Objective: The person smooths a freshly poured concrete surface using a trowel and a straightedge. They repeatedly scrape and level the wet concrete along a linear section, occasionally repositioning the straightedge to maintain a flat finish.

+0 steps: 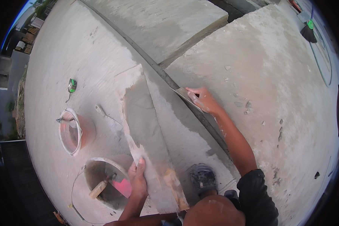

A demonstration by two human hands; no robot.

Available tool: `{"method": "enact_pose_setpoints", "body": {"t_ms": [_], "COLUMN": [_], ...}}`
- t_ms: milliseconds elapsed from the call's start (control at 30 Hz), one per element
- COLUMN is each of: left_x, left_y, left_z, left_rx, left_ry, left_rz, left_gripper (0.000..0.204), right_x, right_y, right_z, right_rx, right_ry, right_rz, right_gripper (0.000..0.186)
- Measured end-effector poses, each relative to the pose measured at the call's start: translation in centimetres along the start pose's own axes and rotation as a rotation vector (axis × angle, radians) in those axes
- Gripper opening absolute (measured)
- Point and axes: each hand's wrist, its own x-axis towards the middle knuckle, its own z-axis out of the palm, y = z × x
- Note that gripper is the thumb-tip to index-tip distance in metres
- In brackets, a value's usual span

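Note:
My right hand (201,98) grips a thin, flat smoothing blade (182,92) against a dark, straight groove (163,77) between concrete surfaces; pale smears coat my fingers. Beside the groove runs a band of damp grey mortar. My left hand (138,175) holds the edge of a long board (147,124) smeared with grey mortar, with bare pinkish patches near its lower end. Just left of that hand, a bucket (92,169) holds a wooden-handled tool (98,189) and something pink. My foot in a dark clog (202,177) rests between the board and the groove.
An orange bucket (84,132) with a tool inside, a white-handled tool (100,110) and a green tape measure (72,86) lie at left. A raised slab (184,26) borders a dark gap at top. A broom (309,32) and hose (329,67) are upper right; a dark edge is lower left.

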Motion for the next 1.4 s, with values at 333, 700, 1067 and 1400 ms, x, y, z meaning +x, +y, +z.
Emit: {"method": "enact_pose_setpoints", "body": {"t_ms": [333, 700, 1067, 1400], "left_x": [-0.9, 0.3, 0.7, 3.1], "left_y": [0.6, 8.3, 12.5, 12.2], "left_z": [-1.1, 2.1, 2.8, -3.3], "left_rx": [0.113, 0.181, 0.419, 0.241], "left_ry": [-0.017, -0.141, -0.079, -0.064], "left_rz": [0.077, 0.263, 0.177, 0.199], "left_gripper": [0.045, 0.043, 0.063, 0.054], "right_x": [-11.0, -18.7, -48.2, -34.8], "right_y": [-2.2, 10.8, 25.0, 14.5], "right_z": [-0.7, -6.4, -14.7, -8.1], "right_rx": [0.557, 1.183, 0.297, 0.558], "right_ry": [0.215, 0.799, 1.680, 1.256], "right_rz": [0.073, -0.123, -0.257, -0.218], "right_gripper": [0.046, 0.032, 0.038, 0.042]}}
